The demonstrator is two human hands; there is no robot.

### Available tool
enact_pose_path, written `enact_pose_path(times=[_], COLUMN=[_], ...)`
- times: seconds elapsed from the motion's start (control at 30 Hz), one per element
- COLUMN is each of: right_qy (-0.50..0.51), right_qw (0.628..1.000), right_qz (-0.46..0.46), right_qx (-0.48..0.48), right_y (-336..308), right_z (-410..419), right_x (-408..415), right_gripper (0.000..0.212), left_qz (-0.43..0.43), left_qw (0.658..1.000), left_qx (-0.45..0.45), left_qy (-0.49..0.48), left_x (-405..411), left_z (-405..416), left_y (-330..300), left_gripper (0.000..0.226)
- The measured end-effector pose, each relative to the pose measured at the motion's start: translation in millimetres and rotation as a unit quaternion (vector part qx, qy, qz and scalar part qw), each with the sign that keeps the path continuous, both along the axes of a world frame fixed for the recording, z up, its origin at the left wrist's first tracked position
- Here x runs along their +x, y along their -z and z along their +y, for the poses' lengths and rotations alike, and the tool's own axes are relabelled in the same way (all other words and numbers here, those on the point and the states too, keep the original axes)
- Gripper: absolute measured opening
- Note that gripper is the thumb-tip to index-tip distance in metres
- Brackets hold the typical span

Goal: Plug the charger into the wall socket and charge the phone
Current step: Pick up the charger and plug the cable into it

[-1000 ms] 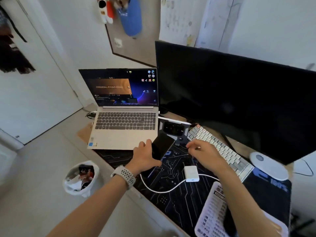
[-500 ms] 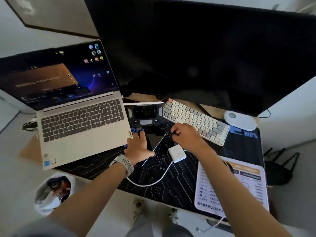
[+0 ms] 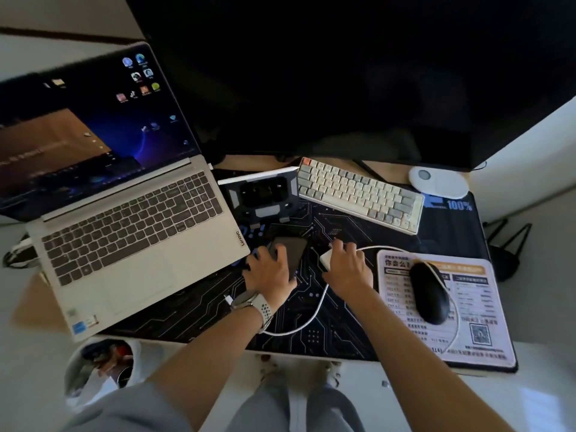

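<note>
A dark phone (image 3: 293, 252) lies on the black circuit-print desk mat (image 3: 193, 310), and my left hand (image 3: 271, 274) rests over its near end, fingers curled on it. Beside it, my right hand (image 3: 347, 269) covers the white charger block (image 3: 325, 260), gripping it on the mat. The white cable (image 3: 307, 322) loops from the charger toward the mat's front edge, and its free plug end (image 3: 228, 299) lies by my left wrist. No wall socket is in view.
An open laptop (image 3: 124, 232) stands at the left, a small keyboard (image 3: 358, 194) and a dark stand (image 3: 261, 194) behind the hands, and a large monitor (image 3: 343, 73) above. A black mouse (image 3: 430, 293) sits on a printed pad at the right. A lined bin (image 3: 96, 369) is on the floor.
The view has tilted further down over the desk. My right hand has moved from the cable end at the phone onto the charger block. My left hand stays on the phone.
</note>
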State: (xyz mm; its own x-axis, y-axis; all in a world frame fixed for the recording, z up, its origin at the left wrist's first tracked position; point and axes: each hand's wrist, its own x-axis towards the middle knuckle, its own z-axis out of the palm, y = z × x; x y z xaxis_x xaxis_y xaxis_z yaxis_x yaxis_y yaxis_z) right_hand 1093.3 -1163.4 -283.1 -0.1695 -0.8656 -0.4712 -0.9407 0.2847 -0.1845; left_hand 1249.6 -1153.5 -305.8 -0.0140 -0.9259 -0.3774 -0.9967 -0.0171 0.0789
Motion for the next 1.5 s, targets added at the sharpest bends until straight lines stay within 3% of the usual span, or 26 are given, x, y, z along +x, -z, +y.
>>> enact_pose_path(times=[0.17,0.43,0.47,0.53,0.6,0.73,0.87,1.0,1.1,1.33,1.5], right_qy=[0.020,-0.004,-0.007,-0.009,-0.010,-0.051,-0.075,-0.101,-0.133,-0.188,-0.180], right_qw=[0.999,0.995,0.992,0.985,0.976,0.946,0.904,0.866,0.842,0.796,0.800], right_qz=[0.012,-0.030,-0.041,-0.061,-0.074,-0.111,-0.193,-0.229,-0.264,-0.292,-0.288], right_qx=[-0.027,-0.094,-0.116,-0.162,-0.206,-0.300,-0.374,-0.433,-0.451,-0.496,-0.494], right_y=[7,-11,-17,-32,-52,-100,-161,-229,-276,-337,-341], right_z=[0,-9,-11,-18,-27,-47,-59,-63,-58,-59,-69], right_x=[2,-5,-7,-10,-14,-21,-15,-17,-28,-40,-42], right_gripper=[0.062,0.070,0.072,0.077,0.082,0.075,0.075,0.076,0.080,0.077,0.068], left_qz=[-0.027,-0.070,-0.036,0.134,0.323,0.442,0.465,0.432,0.440,0.503,0.522], left_qw=[0.999,0.996,0.998,0.988,0.938,0.884,0.875,0.882,0.856,0.786,0.775], left_qx=[-0.014,-0.002,-0.019,-0.075,-0.119,-0.136,-0.127,-0.133,-0.183,-0.284,-0.291], left_qy=[0.024,0.047,0.041,0.007,-0.049,-0.062,0.039,0.134,0.200,0.223,0.206], left_x=[1,-1,-4,-7,-4,-4,-22,-23,-16,-18,-27], left_z=[-1,-17,-22,-37,-62,-102,-113,-113,-108,-104,-109], left_y=[5,-8,-16,-40,-72,-143,-209,-258,-291,-334,-342], left_gripper=[0.078,0.080,0.077,0.065,0.048,0.019,0.017,0.039,0.056,0.057,0.052])
